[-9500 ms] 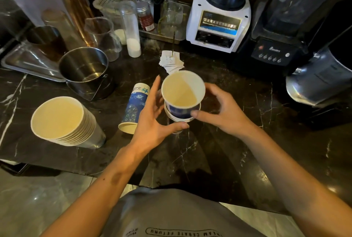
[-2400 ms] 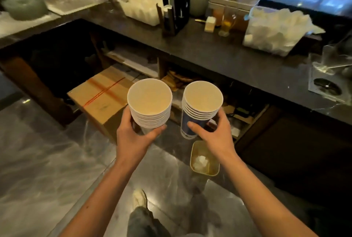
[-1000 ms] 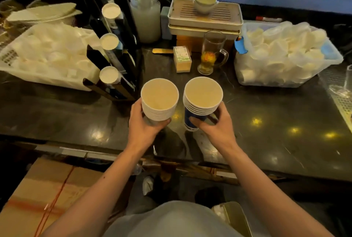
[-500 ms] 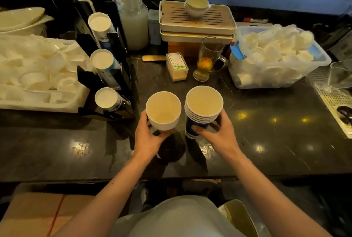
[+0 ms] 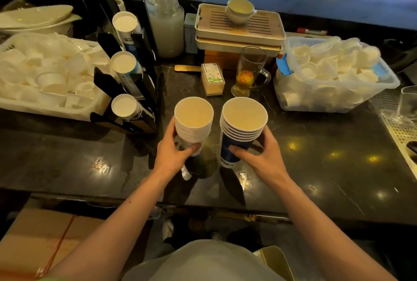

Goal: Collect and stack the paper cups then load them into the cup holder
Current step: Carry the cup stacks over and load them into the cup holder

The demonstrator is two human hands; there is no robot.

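Note:
My left hand (image 5: pixel 172 155) grips a stack of white paper cups (image 5: pixel 193 122), mouths up, over the dark counter. My right hand (image 5: pixel 259 156) grips a second, wider stack of blue-sided paper cups (image 5: pixel 242 122) beside it; its base seems to rest on the counter. The two stacks stand side by side, a small gap apart. To the left stands the black cup holder (image 5: pixel 133 77) with three slanted tubes, each showing the white bottom of a cup stack.
A white basket of lids (image 5: pixel 45 73) sits far left. Behind the stacks are a small box (image 5: pixel 213 77), a glass mug of tea (image 5: pixel 250 73), a tall jar (image 5: pixel 165 23) and stacked trays (image 5: pixel 239 30). A clear tub of lids (image 5: pixel 334 77) is at right.
I turned from the first counter carrying both stacks to this counter. In the last second the stacks came lower and nearer the counter, next to the cup holder.

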